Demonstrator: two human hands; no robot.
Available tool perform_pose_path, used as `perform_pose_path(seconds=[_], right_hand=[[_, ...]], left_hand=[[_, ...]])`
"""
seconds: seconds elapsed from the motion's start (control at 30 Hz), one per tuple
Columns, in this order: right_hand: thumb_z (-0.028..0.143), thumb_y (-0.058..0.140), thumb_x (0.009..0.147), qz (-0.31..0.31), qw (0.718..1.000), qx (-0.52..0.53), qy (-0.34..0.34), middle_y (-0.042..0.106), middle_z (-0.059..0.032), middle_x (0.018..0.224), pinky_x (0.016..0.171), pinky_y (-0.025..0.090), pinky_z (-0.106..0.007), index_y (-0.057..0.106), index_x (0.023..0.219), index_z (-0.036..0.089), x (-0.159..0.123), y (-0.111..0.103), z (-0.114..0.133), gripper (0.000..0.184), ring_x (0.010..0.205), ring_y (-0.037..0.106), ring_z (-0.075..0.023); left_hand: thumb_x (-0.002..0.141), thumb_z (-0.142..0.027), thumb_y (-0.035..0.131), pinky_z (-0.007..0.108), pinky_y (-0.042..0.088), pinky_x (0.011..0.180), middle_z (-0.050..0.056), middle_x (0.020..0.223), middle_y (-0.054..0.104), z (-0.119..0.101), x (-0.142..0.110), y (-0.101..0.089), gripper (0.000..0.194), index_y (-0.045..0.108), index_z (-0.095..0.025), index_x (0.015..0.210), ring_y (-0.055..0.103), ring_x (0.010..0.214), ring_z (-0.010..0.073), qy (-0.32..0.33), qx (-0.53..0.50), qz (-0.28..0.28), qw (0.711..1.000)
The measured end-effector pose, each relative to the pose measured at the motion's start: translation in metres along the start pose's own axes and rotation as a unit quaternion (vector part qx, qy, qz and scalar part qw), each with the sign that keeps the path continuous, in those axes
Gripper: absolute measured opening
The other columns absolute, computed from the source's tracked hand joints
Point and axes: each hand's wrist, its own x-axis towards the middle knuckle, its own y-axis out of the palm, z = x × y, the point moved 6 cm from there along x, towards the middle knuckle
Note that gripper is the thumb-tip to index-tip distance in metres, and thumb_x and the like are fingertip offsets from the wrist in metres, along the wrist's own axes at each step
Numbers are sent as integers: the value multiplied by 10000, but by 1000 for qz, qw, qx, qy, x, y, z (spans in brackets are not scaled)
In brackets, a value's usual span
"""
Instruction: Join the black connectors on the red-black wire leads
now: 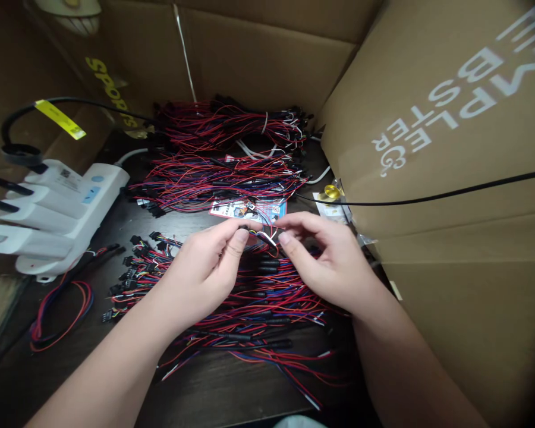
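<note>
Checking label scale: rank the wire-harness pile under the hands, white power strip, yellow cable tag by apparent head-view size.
Largest: wire-harness pile, partly hidden
Next: white power strip
Smallest: yellow cable tag

Near tabletop [214, 389] free, adapters [49, 205] left, cardboard [455, 232] right

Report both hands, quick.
Left hand: closed, holding thin wires.
Right hand: partly curled at the same wires; whether it grips them cannot be told.
</note>
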Motion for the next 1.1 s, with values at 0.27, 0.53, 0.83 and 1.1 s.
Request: perform_pose_path(seconds=[0.27, 0.53, 0.83, 1.1], right_hand=[[271, 613, 969, 153, 982, -96, -54, 732, -89, 1137, 929, 490, -364, 724, 1132, 169, -3, 21, -1, 222, 1054, 650, -223], [210, 667, 933, 145, 981, -85, -97, 748, -51, 865, 764, 467, -305, 771, 912, 181, -11, 8, 21, 110, 821, 634, -171], [222, 772, 849, 34, 995, 90, 9, 695, -22, 698, 565, 462, -223, 780, 730, 185, -11, -19, 21, 125, 635, 608, -110], [354, 862, 777, -61, 965, 240, 89, 625, 3, 607, 300, 243, -196, 784, 764, 176, -18, -34, 10, 194, 352, 388, -37]], left_hand=[[1055, -371, 454, 253, 562, 811, 21, 1010, 771, -24, -9, -29, 295, 708, -227, 1093, 730, 910, 149, 35, 74, -170, 982], [1064, -439, 409, 254, 563, 680, 3, 890, 750, -40, -21, -41, 350, 689, -230, 1042, 704, 731, 125, 3, 65, -258, 964], [1040, -456, 468, 246, 572, 614, 16, 947, 763, -42, -24, -46, 335, 719, -236, 1053, 702, 688, 120, 43, 29, -267, 962], [1035, -467, 475, 278, 606, 674, 23, 957, 778, -47, -27, -49, 345, 731, -236, 1043, 738, 750, 146, 42, 35, -266, 962]])
